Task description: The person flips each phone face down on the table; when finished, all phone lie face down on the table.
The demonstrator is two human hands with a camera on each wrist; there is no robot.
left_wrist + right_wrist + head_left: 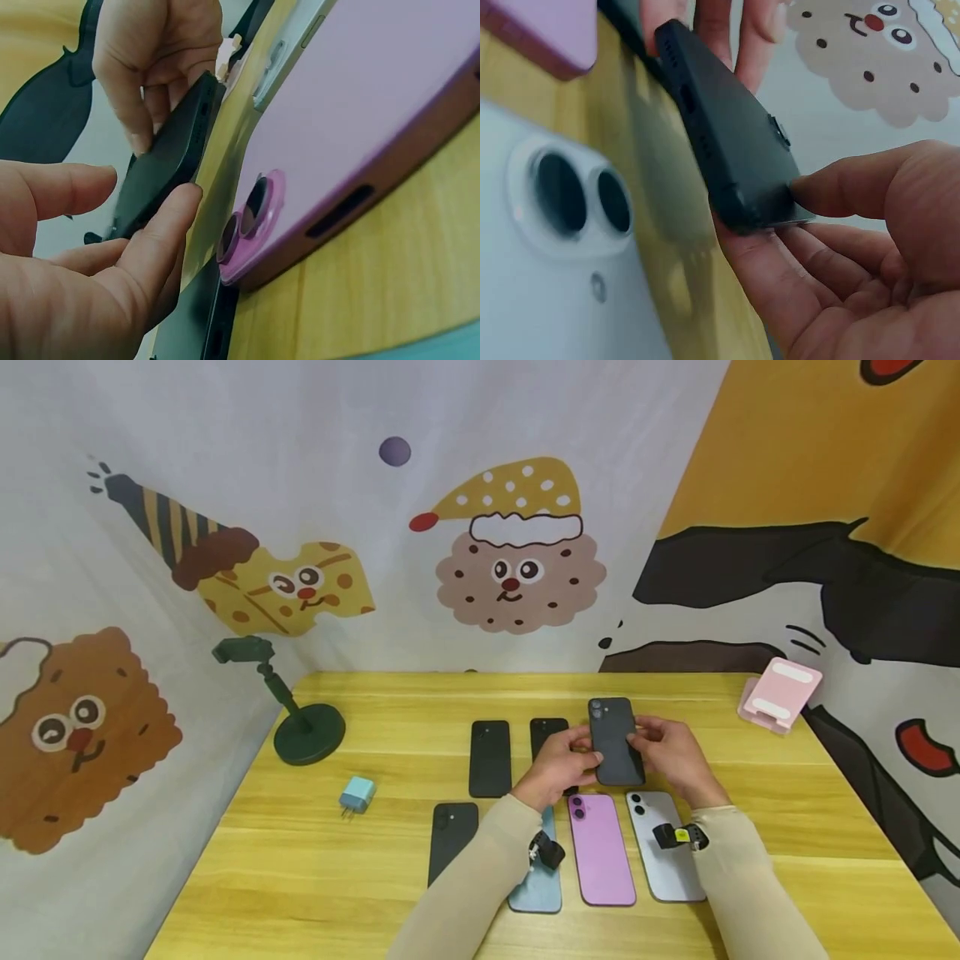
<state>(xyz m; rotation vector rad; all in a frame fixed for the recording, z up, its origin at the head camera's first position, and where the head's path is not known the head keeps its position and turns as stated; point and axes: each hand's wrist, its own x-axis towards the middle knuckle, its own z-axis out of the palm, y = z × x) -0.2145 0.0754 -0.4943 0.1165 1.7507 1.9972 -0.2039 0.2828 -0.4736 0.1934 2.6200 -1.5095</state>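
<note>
In the head view a black phone (pixel 617 752) is held raised and tilted over the table, its two-lens back towards me. My right hand (pixel 673 756) grips its right edge; the right wrist view shows the thumb (pixel 844 184) pressing the back and fingers underneath. At the left edge, my left hand (pixel 558 764) holds it with fingers (pixel 161 236) at and under the edge, while the left thumb (pixel 75 187) stands apart from it. A second black phone (pixel 551 725) lies partly hidden behind the left hand. Below are a pink phone (pixel 602 852) and a white phone (pixel 656 835).
Left of the hands lie another black phone (pixel 490 760), a dark phone (pixel 450 835) and a light blue phone (pixel 536 893), these last two partly under the left arm. Further left are a blue charger (pixel 357 794) and a green stand (pixel 309 735). A pink stand (pixel 782 693) occupies the back right.
</note>
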